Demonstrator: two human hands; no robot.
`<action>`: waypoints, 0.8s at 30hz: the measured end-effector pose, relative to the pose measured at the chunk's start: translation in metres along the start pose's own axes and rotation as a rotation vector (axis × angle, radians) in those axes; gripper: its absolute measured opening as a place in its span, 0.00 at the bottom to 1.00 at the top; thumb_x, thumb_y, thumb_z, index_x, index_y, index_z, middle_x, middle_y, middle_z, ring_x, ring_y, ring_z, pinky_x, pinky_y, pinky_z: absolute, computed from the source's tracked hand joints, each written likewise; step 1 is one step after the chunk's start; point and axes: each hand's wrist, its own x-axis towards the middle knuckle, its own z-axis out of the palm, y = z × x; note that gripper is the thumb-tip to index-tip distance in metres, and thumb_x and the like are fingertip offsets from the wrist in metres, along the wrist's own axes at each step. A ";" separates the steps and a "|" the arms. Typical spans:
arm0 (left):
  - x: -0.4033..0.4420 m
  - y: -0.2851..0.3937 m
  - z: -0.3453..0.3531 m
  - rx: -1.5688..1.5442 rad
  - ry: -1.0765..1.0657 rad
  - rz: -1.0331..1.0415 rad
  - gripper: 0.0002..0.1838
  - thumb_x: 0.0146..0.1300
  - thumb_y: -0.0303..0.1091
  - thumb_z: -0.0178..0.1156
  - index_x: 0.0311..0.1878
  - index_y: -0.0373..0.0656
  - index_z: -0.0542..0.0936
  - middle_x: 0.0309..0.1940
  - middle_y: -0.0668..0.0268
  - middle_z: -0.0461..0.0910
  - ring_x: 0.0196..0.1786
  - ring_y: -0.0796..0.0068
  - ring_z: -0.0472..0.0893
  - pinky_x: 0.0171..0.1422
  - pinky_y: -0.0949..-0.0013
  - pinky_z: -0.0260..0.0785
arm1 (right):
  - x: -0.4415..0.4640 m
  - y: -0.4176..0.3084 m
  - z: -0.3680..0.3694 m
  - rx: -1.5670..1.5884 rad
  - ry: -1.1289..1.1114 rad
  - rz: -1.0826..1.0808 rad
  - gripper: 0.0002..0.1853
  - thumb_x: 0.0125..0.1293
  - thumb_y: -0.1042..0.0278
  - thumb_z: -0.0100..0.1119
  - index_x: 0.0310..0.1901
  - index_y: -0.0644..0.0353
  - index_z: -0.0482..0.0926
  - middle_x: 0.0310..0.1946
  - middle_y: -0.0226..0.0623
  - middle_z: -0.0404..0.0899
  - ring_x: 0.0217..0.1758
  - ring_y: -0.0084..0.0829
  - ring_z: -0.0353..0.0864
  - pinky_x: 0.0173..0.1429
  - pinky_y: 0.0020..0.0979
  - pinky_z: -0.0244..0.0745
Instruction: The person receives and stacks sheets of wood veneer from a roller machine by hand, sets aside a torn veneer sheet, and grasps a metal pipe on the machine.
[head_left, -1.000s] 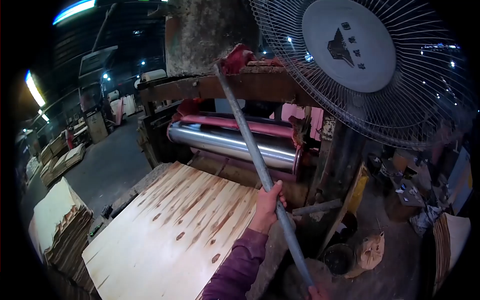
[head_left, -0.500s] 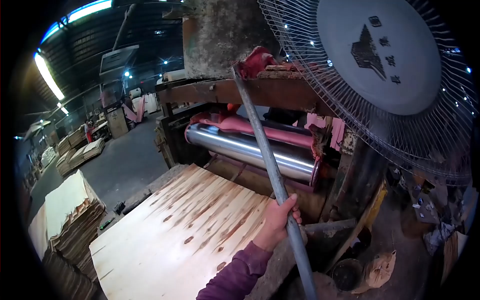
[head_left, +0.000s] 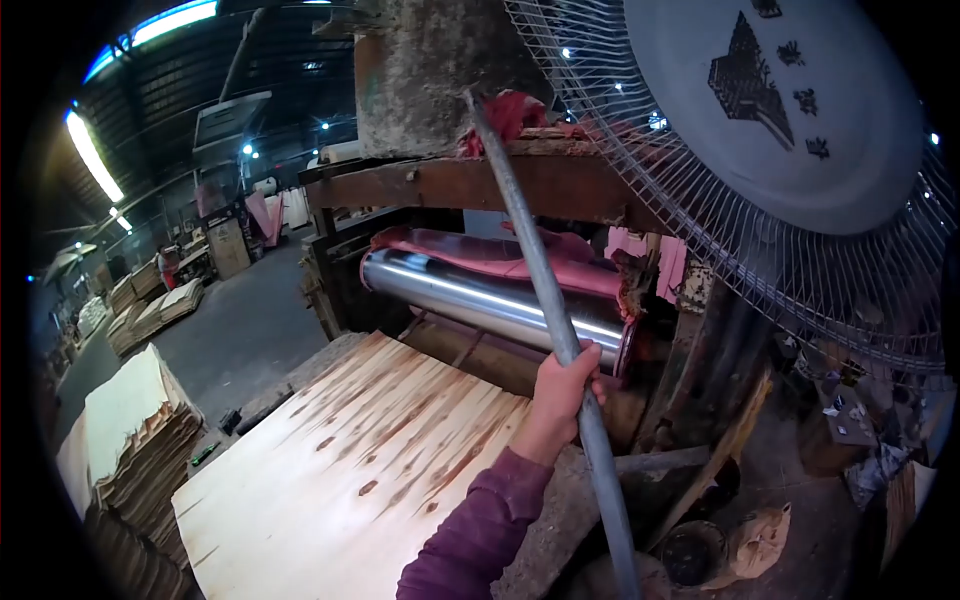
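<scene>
My left hand [head_left: 563,392], in a purple sleeve, is closed around a long grey pole [head_left: 541,270] that looks like a metal pipe. The pole slants from the bottom edge up to the left, its top end in front of a crumpled red cloth [head_left: 508,118]. Behind it is a roller machine with a shiny metal roller [head_left: 470,300] and pink, wet-looking material [head_left: 480,252] along its top. A pale wood veneer sheet [head_left: 330,490] with dark knots lies in front of the roller, left of my forearm. My right hand is out of view.
A large fan [head_left: 690,215] in a wire cage fills the upper right. At left stands a stack of veneer sheets [head_left: 140,415]. A rusty beam [head_left: 450,185] crosses above the roller. A dark bucket [head_left: 693,553] is on the floor at lower right.
My left hand and the pole have moved upward together, and the pole's top end now stands higher against the red cloth. The view has shifted slightly. The pink material looks differently shaped.
</scene>
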 end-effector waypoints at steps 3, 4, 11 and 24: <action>0.007 -0.002 0.006 0.083 0.074 0.044 0.12 0.64 0.33 0.62 0.42 0.41 0.69 0.24 0.68 0.70 0.20 0.77 0.72 0.22 0.71 0.69 | 0.014 0.007 -0.003 0.076 -0.063 0.102 0.17 0.73 0.52 0.47 0.33 0.56 0.75 0.21 0.28 0.71 0.21 0.25 0.70 0.23 0.30 0.66; 0.008 -0.003 0.006 0.099 0.056 0.058 0.13 0.63 0.32 0.62 0.41 0.42 0.67 0.24 0.67 0.71 0.19 0.77 0.73 0.21 0.71 0.68 | 0.015 -0.012 -0.004 0.161 -0.069 0.195 0.18 0.72 0.51 0.47 0.34 0.56 0.75 0.21 0.29 0.71 0.20 0.25 0.70 0.24 0.30 0.68; 0.011 -0.006 0.007 0.195 0.080 0.132 0.15 0.63 0.32 0.61 0.44 0.40 0.64 0.24 0.66 0.72 0.17 0.77 0.74 0.19 0.71 0.69 | 0.023 -0.006 -0.010 0.364 -0.140 0.330 0.19 0.72 0.48 0.46 0.35 0.54 0.76 0.21 0.27 0.69 0.20 0.25 0.71 0.30 0.33 0.79; -0.006 0.011 0.011 0.383 0.182 0.290 0.32 0.65 0.42 0.60 0.67 0.41 0.59 0.27 0.64 0.75 0.18 0.75 0.76 0.24 0.69 0.72 | 0.007 -0.044 -0.005 0.322 -0.100 0.380 0.18 0.73 0.47 0.46 0.31 0.50 0.70 0.19 0.24 0.67 0.19 0.20 0.68 0.23 0.26 0.70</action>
